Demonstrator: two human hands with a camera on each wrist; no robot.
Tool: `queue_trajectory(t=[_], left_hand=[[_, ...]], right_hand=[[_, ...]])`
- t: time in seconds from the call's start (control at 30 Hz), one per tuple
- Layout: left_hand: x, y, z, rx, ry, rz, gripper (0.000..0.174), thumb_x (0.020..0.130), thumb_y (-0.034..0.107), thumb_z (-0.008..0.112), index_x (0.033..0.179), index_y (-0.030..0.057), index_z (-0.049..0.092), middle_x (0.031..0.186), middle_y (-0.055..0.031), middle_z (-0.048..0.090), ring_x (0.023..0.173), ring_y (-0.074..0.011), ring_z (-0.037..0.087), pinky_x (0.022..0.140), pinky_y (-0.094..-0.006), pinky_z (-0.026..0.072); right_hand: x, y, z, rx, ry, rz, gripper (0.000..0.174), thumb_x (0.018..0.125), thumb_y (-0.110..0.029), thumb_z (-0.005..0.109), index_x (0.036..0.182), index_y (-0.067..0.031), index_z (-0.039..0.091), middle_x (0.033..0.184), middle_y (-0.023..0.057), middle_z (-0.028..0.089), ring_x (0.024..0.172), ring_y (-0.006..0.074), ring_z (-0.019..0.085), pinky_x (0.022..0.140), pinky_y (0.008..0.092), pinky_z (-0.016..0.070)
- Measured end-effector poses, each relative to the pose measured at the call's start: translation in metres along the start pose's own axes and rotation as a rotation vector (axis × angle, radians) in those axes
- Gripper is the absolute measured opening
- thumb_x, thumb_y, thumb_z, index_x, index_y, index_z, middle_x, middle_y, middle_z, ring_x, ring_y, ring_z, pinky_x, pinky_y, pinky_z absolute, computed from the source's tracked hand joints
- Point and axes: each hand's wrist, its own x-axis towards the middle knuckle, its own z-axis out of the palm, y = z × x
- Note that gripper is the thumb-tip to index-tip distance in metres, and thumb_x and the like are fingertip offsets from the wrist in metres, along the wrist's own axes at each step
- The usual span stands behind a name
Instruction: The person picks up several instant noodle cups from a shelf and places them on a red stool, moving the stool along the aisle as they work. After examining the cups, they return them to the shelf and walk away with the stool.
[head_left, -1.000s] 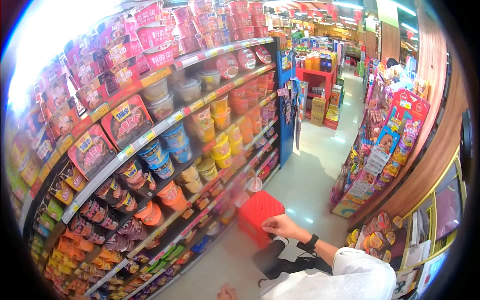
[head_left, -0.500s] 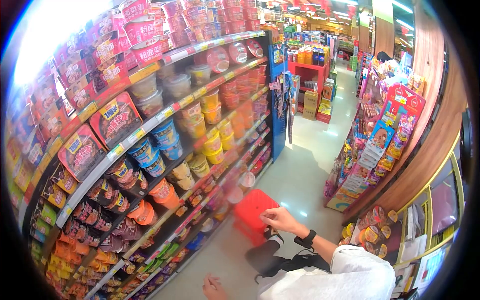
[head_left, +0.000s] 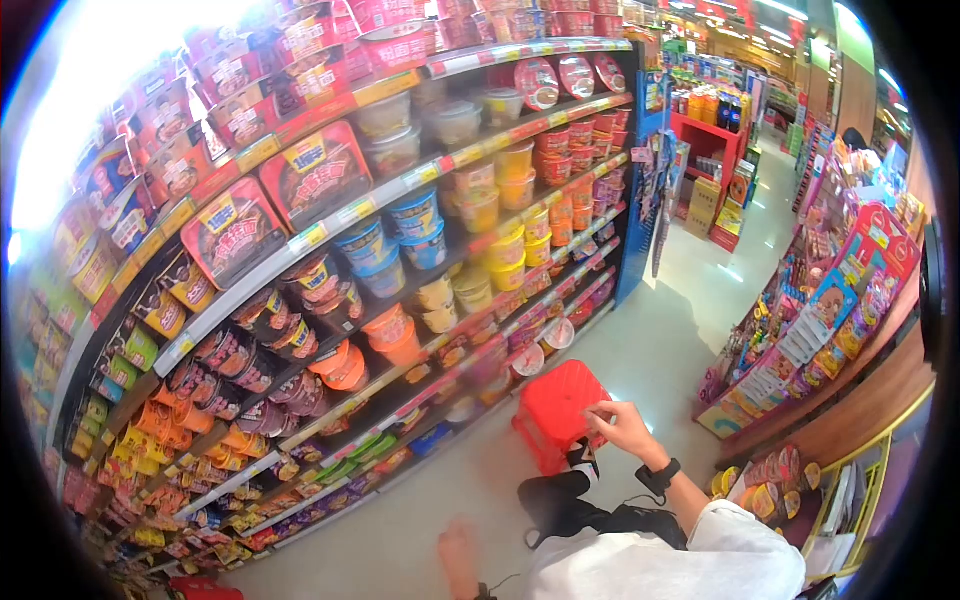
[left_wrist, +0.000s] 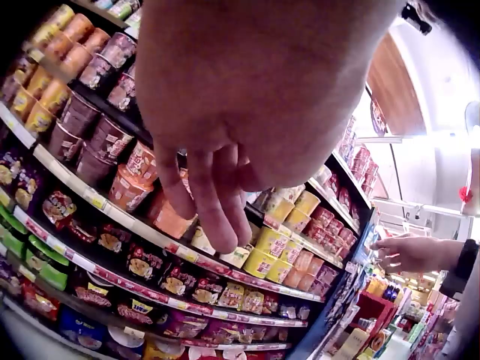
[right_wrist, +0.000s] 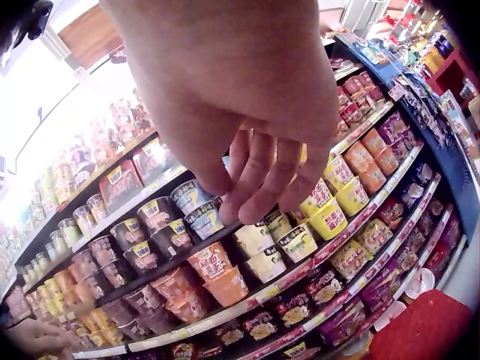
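Note:
My right hand [head_left: 625, 430] hangs in front of my body with its fingers loosely bent and nothing in them; in the head view it overlaps the edge of a red plastic stool [head_left: 562, 392]. Lower down, my left hand [head_left: 459, 552] is blurred over the floor. Its fingers [left_wrist: 214, 196] droop, relaxed and holding nothing, in the left wrist view. The right wrist view shows the right fingers [right_wrist: 259, 176] curling softly before the shelf. Rows of instant noodle cups [head_left: 397, 335] and tubs [head_left: 506, 258] stand beyond both hands, apart from them.
A long shelf unit [head_left: 330, 228] of noodles fills the left side. A candy rack [head_left: 835, 310] stands on the right, with packaged cups [head_left: 772, 485] low beside it. The aisle floor [head_left: 690, 330] runs between them towards a red display stand [head_left: 706, 150]. A blue panel [head_left: 640, 190] ends the shelf.
The head view has turned left, so shelf, stool and rack sit further right. My left hand has come further into view. Both hands remain without anything in them.

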Motion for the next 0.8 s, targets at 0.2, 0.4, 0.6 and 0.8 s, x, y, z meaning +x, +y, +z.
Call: queue_trajectory(t=[0.2, 0.4, 0.6, 0.8], left_hand=[[-0.004, 0.014, -0.011, -0.003, -0.068, -0.15, 0.027, 0.089, 0.022, 0.062, 0.113, 0.0105, 0.063, 0.073, -0.0231, 0.061, 0.07, -0.0401, 0.059, 0.063, -0.0495, 0.0486], [-0.001, 0.016, -0.016, 0.017, -0.041, -0.077, 0.025, 0.089, 0.022, 0.061, 0.11, 0.01, 0.064, 0.074, -0.0215, 0.062, 0.073, -0.0403, 0.059, 0.064, -0.0495, 0.0484], [-0.001, 0.007, -0.009, -0.167, -0.019, -0.154, 0.021, 0.088, 0.02, 0.062, 0.105, 0.0077, 0.065, 0.074, -0.0202, 0.062, 0.073, -0.0396, 0.059, 0.065, -0.0488, 0.0472], [-0.001, 0.014, -0.009, -0.199, -0.041, -0.163, 0.021, 0.087, 0.018, 0.062, 0.103, 0.0046, 0.064, 0.07, -0.0195, 0.06, 0.07, -0.0394, 0.058, 0.066, -0.0476, 0.0464]], right_hand=[[0.007, 0.0, 0.002, -0.036, 0.02, -0.053, 0.02, 0.089, -0.014, 0.065, 0.099, 0.0036, 0.069, 0.076, 0.0089, 0.07, 0.066, 0.0111, 0.067, 0.06, 0.0257, 0.0513], [0.016, 0.0, 0.007, -0.015, 0.014, -0.074, 0.02, 0.088, -0.012, 0.066, 0.098, 0.0054, 0.069, 0.079, 0.0107, 0.072, 0.067, 0.0123, 0.068, 0.062, 0.027, 0.0539], [0.02, 0.003, 0.007, -0.024, -0.017, -0.076, 0.019, 0.088, -0.01, 0.065, 0.098, 0.0063, 0.069, 0.08, 0.0118, 0.072, 0.063, 0.0139, 0.068, 0.06, 0.0274, 0.0539], [0.022, -0.001, 0.005, -0.037, -0.065, 0.021, 0.018, 0.088, -0.009, 0.064, 0.101, 0.0032, 0.069, 0.089, 0.0132, 0.073, 0.077, 0.0164, 0.071, 0.07, 0.0274, 0.0552]])
